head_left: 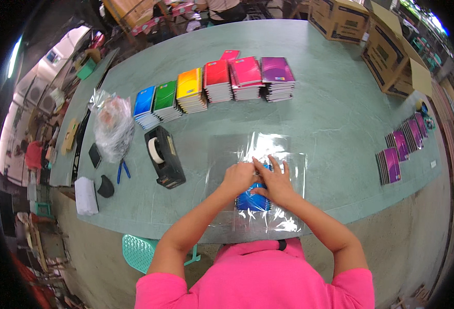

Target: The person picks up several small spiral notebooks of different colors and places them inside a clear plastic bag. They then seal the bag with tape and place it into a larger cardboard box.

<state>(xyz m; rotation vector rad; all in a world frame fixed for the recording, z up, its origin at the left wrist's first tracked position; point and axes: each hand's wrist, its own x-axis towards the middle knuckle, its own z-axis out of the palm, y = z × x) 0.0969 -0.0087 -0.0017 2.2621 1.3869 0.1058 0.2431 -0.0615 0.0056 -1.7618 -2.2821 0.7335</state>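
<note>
A blue spiral notebook (252, 200) lies near the table's front edge, among clear plastic sheets (294, 219) that shine with reflections. My right hand (277, 184) rests over the notebook's upper part, its fingers spread and pointing away from me. Beside it, my left hand (238, 177) has its fingers curled at the notebook's upper left; what they pinch, if anything, is hidden. A black tape dispenser (166, 158) with a roll of tape stands left of the sheets.
Farther back stand stacks of blue (145, 103), green (165, 97), yellow (190, 85), red, pink and purple notebooks (277, 72). At left are a clear plastic bag (114, 126) and blue-handled pliers (123, 170). Purple notebooks (390, 165) and cardboard boxes (389, 56) are at right.
</note>
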